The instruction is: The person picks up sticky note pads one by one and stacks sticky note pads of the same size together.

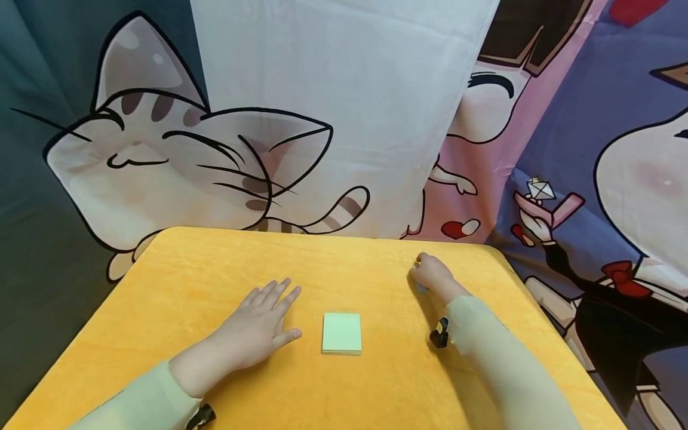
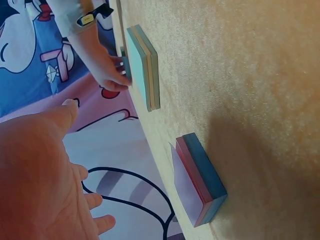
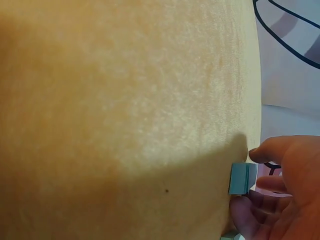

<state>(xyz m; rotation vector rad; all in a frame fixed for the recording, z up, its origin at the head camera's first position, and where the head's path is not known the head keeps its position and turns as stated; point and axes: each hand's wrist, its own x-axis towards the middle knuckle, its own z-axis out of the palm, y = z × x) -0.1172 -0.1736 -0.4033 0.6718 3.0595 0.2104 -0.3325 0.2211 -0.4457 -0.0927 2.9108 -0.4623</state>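
Observation:
My left hand (image 1: 249,334) hovers over the table with its fingers spread and holds nothing. Beneath it, in the left wrist view, lies a stack of sticky note pads (image 2: 202,175) with a purple top sheet over pink and blue; the hand hides it in the head view. At the far right my right hand (image 1: 436,278) has its thumb and curled fingers on either side of a small blue sticky note pad (image 3: 239,178), which is mostly covered in the head view. Between the hands sits a mint-green sticky note stack (image 1: 341,332).
Yellow cloth covers the table (image 1: 344,263). Part of another small pale-green thing (image 3: 231,237) shows at the lower edge of the right wrist view. A cartoon-printed curtain (image 1: 344,119) hangs behind the table's far edge and along its right side.

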